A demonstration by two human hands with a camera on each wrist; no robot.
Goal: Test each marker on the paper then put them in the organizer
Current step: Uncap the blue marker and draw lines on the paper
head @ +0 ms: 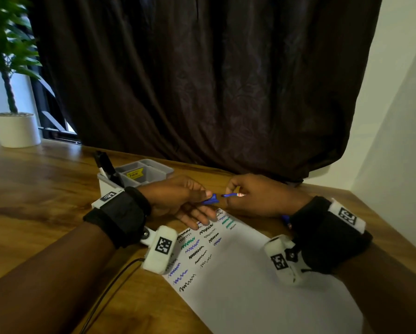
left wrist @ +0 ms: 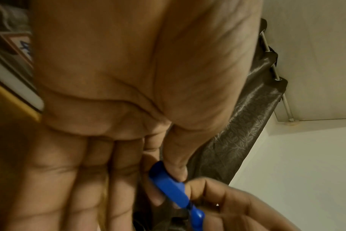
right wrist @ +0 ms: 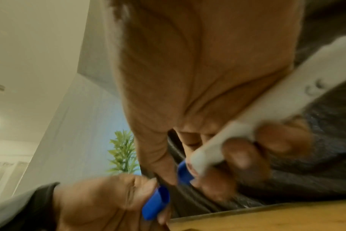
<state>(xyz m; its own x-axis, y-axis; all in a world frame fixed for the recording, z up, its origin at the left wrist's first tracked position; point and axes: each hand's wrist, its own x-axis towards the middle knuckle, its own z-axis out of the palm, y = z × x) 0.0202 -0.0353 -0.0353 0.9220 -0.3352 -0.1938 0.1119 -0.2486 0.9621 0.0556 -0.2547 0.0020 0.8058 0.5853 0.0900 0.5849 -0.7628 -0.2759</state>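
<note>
1. My left hand [head: 178, 198] pinches the blue marker cap [head: 210, 199] between thumb and forefinger; the other fingers lie stretched out, their tips resting on the far end of the paper [head: 250, 273].
2. My right hand [head: 257, 196] is curled round the white-barrelled marker [head: 232, 195], whose blue tip end points left at the cap. The two are apart, a small gap between tip and cap mouth.
3. In the right wrist view the marker's white barrel [right wrist: 247, 118] runs across the palm with the fingers wrapped about it, and the cap [right wrist: 156, 203] shows open end up in the other hand.
4. In the left wrist view the cap [left wrist: 168, 184] sits under the thumb; the picture is blurred, so I think, but cannot be sure, that the forefinger backs it from below.
5. The paper lies on the wooden table [head: 45, 189] in front of me and carries rows of squiggles in black, blue, green and purple at its far end.
6. The grey-and-white organizer [head: 139, 174] stands on the table behind my left wrist, with a black-capped marker [head: 103, 162] leaning upright in its near-left compartment.
7. A potted plant [head: 11, 92] stands at the far left of the table, and a dark curtain [head: 202, 80] hangs behind.
</note>
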